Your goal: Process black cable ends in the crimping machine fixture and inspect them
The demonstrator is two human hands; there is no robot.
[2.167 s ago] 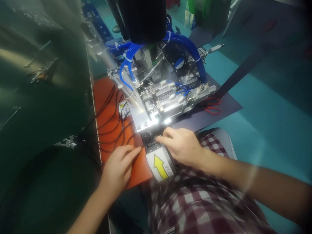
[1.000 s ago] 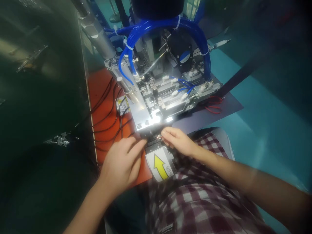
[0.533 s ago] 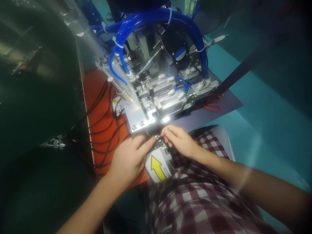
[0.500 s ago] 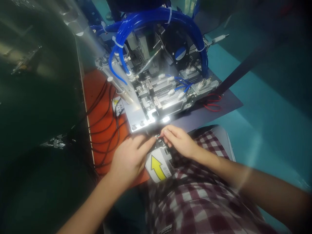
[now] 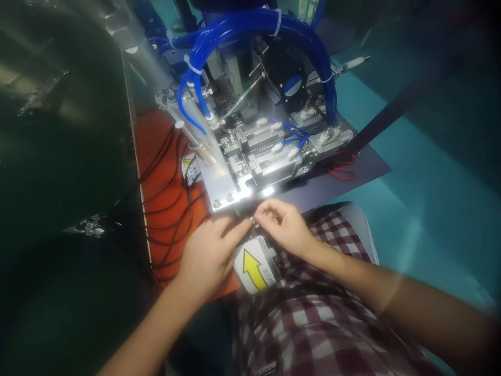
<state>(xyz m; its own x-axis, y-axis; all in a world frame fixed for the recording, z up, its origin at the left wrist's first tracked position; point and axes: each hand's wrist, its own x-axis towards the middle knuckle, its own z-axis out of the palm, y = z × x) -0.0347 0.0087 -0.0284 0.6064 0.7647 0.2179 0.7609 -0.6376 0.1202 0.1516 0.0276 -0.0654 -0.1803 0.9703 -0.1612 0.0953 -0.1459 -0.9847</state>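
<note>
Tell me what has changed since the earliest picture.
The left hand has moved right: its fingers, earlier over the orange plate, now nearly meet those of the right hand at a small shiny part. Whether either grips it is unclear. The yellow-arrow label and blue tubes stayed in place.

Yellow arrow (image 5: pixel 250 265) and 运行方 (image 5: pixel 267 275) on white plate (image 5: pixel 240 267), warning triangle (image 5: pixel 188 163) on label (image 5: pixel 191 175)

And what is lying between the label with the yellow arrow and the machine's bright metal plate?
In the head view: fingers of the left hand and right hand, at a shiny part, too small to identify.
</note>
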